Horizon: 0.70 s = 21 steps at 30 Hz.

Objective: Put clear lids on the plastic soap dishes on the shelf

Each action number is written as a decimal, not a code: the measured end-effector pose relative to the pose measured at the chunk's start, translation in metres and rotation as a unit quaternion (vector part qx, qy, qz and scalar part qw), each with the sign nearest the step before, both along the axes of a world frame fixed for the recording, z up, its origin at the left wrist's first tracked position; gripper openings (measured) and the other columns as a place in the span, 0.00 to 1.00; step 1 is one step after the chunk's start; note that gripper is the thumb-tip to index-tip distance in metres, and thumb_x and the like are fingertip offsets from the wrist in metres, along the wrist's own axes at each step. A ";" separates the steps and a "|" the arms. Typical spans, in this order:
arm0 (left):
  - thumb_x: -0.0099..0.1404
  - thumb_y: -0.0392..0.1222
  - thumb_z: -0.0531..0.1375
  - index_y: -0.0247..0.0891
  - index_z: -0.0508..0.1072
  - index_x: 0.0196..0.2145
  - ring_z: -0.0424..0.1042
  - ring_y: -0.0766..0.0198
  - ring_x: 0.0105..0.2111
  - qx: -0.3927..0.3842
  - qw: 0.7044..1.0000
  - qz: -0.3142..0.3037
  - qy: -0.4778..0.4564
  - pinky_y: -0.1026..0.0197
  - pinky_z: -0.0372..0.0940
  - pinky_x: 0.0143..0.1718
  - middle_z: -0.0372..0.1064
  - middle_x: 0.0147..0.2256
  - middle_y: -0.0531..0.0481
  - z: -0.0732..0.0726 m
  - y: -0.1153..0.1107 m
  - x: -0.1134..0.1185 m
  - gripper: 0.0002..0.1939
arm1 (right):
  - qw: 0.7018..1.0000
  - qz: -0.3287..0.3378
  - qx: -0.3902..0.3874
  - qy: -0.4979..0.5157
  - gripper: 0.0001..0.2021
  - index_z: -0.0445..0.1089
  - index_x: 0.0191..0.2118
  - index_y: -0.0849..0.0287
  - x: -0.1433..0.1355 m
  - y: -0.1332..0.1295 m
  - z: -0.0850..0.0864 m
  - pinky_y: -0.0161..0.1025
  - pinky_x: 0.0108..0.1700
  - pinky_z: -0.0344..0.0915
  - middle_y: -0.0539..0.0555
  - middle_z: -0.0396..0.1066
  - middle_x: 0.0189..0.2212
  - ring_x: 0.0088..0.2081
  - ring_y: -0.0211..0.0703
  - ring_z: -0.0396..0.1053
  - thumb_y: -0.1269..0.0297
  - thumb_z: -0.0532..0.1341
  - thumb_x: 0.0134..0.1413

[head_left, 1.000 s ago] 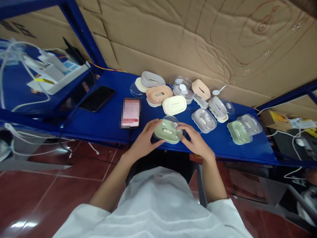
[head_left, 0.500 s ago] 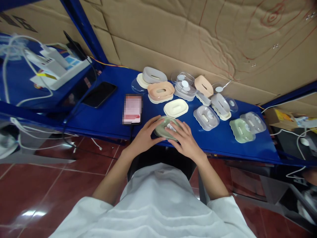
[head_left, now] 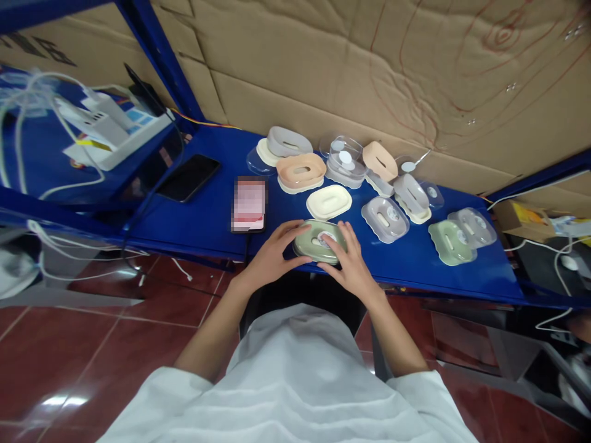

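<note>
A green oval box with a clear lid and a round label [head_left: 310, 242] rests at the front edge of the blue table, between both hands. My left hand [head_left: 277, 251] grips its left end, thumb at the front and fingers at the back. On its right end is my right hand [head_left: 349, 259], with the thumb in front, a finger over the label and other fingers at the back corner. Just behind the box lies a cream oval tray [head_left: 329, 202]. A grey lidded box [head_left: 385, 219] stands to the right of that tray.
Peach [head_left: 301, 171] and grey [head_left: 289, 142] boxes with clear lids stand along the cardboard wall [head_left: 295, 55]. Another green box [head_left: 451, 242] is at the right. A lit phone [head_left: 249, 205], a dark phone [head_left: 189, 177] and a power strip [head_left: 133, 135] lie left.
My right hand's fingers have shifted to the right and spread, uncovering more of the green box's lid and label. The left hand still holds its end.
</note>
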State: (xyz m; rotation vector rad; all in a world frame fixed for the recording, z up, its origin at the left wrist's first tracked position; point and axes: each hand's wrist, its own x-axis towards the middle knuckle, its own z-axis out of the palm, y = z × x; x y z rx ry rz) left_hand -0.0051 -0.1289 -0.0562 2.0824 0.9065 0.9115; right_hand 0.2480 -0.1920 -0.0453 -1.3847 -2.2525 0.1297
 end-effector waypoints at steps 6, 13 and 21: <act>0.69 0.55 0.69 0.49 0.67 0.68 0.65 0.48 0.68 -0.007 1.000 -0.003 0.003 0.41 0.61 0.71 0.63 0.66 0.41 0.002 -0.002 0.001 0.34 | 0.999 0.008 -0.009 0.046 0.40 0.48 0.78 0.38 0.010 -0.002 -0.002 0.64 0.75 0.58 0.56 0.39 0.80 0.78 0.61 0.45 0.56 0.66 0.69; 0.73 0.58 0.64 0.52 0.51 0.76 0.59 0.47 0.73 -0.001 0.995 -0.006 0.101 0.41 0.58 0.73 0.57 0.73 0.43 0.004 -0.009 0.004 0.42 | 0.994 -0.049 0.054 0.084 0.38 0.57 0.75 0.41 0.037 -0.028 -0.005 0.61 0.72 0.64 0.59 0.53 0.76 0.73 0.62 0.59 0.55 0.70 0.65; 0.78 0.53 0.58 0.51 0.59 0.73 0.60 0.47 0.72 0.041 0.989 0.033 0.135 0.39 0.61 0.71 0.55 0.74 0.42 0.012 -0.003 0.015 0.31 | 0.908 -0.363 0.206 -0.030 0.40 0.68 0.68 0.61 0.224 -0.024 0.052 0.58 0.69 0.63 0.74 0.64 0.68 0.71 0.66 0.63 0.46 0.74 0.56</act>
